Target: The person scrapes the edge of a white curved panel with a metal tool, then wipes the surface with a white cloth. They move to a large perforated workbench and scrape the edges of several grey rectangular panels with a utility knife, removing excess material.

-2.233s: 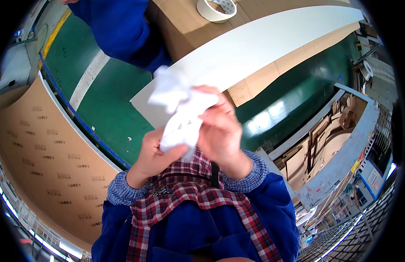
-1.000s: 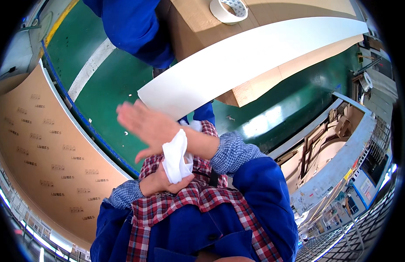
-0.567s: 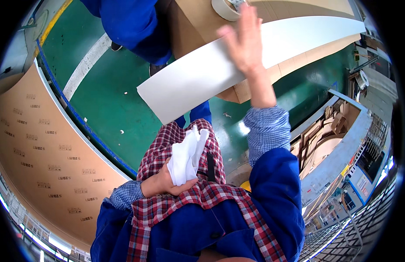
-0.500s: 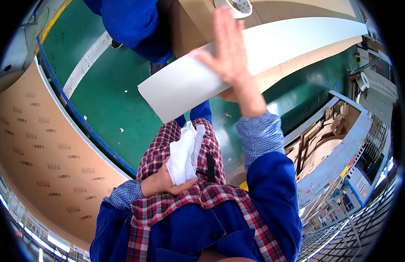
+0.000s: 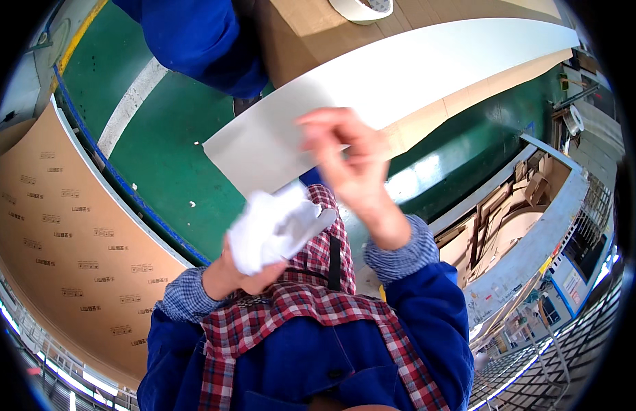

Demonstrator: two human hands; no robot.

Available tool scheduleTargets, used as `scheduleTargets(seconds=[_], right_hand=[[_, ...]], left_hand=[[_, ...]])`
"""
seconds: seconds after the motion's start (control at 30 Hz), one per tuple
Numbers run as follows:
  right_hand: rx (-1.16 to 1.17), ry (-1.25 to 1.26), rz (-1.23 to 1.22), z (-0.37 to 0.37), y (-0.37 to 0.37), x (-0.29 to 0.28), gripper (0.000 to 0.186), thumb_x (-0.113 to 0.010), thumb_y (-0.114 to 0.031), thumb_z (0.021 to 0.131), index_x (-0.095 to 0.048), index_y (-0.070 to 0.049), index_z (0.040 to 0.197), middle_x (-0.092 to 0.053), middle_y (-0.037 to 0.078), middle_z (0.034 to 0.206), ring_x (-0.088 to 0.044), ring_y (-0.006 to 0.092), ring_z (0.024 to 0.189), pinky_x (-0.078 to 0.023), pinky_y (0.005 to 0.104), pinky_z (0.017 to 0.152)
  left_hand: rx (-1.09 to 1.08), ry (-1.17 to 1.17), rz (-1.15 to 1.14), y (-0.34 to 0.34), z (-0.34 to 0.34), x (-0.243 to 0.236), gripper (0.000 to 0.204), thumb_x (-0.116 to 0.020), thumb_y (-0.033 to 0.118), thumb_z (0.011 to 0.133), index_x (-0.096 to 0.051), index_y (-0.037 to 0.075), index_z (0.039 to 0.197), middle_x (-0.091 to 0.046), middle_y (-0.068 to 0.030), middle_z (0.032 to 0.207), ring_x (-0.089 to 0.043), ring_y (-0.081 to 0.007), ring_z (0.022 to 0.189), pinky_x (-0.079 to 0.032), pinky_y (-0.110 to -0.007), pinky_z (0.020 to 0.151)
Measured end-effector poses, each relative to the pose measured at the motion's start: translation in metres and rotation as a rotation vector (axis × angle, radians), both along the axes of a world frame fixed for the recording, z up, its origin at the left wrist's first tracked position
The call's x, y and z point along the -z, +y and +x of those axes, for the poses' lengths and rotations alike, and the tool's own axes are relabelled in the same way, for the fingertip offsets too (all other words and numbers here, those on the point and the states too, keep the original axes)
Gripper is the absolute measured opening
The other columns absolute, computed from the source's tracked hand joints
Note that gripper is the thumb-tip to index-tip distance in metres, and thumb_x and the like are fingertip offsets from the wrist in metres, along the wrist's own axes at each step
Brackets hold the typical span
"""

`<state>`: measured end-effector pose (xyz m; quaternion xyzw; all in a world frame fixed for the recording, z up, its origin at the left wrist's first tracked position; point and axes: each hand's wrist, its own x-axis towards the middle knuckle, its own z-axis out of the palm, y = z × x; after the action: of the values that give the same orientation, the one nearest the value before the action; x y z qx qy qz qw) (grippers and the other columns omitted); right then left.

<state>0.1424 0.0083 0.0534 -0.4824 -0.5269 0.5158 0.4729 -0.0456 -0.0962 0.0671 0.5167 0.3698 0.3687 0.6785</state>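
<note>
My left hand (image 5: 253, 270) is closed on a crumpled white cloth (image 5: 266, 233) in front of my red plaid apron. My right hand (image 5: 345, 147), blurred, is raised above and right of the cloth, over the left end of a long white board (image 5: 427, 68), its fingers loosely bent and apart with no object visible in them. The board rests on brown cardboard (image 5: 297, 38), and a white tape roll (image 5: 356, 14) lies beyond it. At the top left another person in blue sleeves or trousers (image 5: 188, 38) is beside the cardboard.
A large curved brown printed panel (image 5: 85, 240) stands on the left. On the right is a gray-framed bin (image 5: 568, 216) filled with cardboard scraps (image 5: 510, 226), with a wire mesh behind it. A green floor (image 5: 167, 144) with blue, white and yellow lines lies below.
My right hand has come down from over the board toward me, its fingers now bent instead of stretched. My left hand has lifted the cloth a little and shifted it leftward.
</note>
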Motion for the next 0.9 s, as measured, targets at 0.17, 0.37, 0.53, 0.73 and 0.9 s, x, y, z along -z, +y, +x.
scheduleTargets(seconds=[0.17,0.37,0.53,0.73,0.9], right_hand=[[0.348,-0.475,-0.141,0.043,0.004,0.008,0.008,-0.067,-0.006,0.082,-0.063,0.001,0.084,-0.062,0.002,0.065,-0.056,0.0034,0.056,-0.044,0.0171,0.05],[0.346,-0.657,-0.187,0.039,0.019,0.009,0.012,-0.073,-0.007,0.077,-0.064,0.001,0.077,-0.063,0.004,0.062,-0.058,0.0054,0.054,-0.046,0.0176,0.049],[0.31,-0.656,-0.183,0.042,0.022,0.011,0.012,-0.074,-0.006,0.075,-0.064,0.001,0.075,-0.063,0.004,0.062,-0.058,0.0051,0.052,-0.047,0.0176,0.048],[0.271,-0.673,-0.15,0.041,0.026,0.01,0.014,-0.074,-0.006,0.075,-0.062,0.0,0.073,-0.062,0.004,0.061,-0.057,0.0045,0.052,-0.046,0.0179,0.047],[0.233,-0.679,-0.151,0.041,0.025,0.01,0.014,-0.075,-0.006,0.075,-0.062,0.0,0.073,-0.062,0.003,0.061,-0.056,0.0044,0.051,-0.046,0.0178,0.046]], left_hand=[[-0.531,0.192,0.049,0.068,0.014,0.0,0.082,-0.052,0.027,0.076,-0.016,-0.005,0.142,-0.032,-0.0241,0.139,-0.046,-0.0304,0.119,-0.041,-0.038,0.097],[-0.499,0.388,0.411,0.101,0.028,0.043,0.064,-0.052,0.005,0.082,-0.025,-0.008,0.138,-0.031,-0.0233,0.142,-0.032,-0.0334,0.132,-0.027,-0.041,0.108],[-0.481,0.392,0.414,0.103,0.033,0.049,0.064,-0.051,0.008,0.081,-0.027,-0.01,0.137,-0.035,-0.0249,0.139,-0.037,-0.0339,0.129,-0.029,-0.041,0.107],[-0.467,0.366,0.456,0.106,0.032,0.055,0.064,-0.05,0.009,0.08,-0.027,-0.011,0.136,-0.033,-0.0269,0.14,-0.033,-0.0359,0.131,-0.026,-0.042,0.108],[-0.471,0.348,0.446,0.106,0.032,0.056,0.064,-0.05,0.009,0.08,-0.027,-0.012,0.136,-0.032,-0.0282,0.139,-0.032,-0.037,0.131,-0.023,-0.043,0.109]])
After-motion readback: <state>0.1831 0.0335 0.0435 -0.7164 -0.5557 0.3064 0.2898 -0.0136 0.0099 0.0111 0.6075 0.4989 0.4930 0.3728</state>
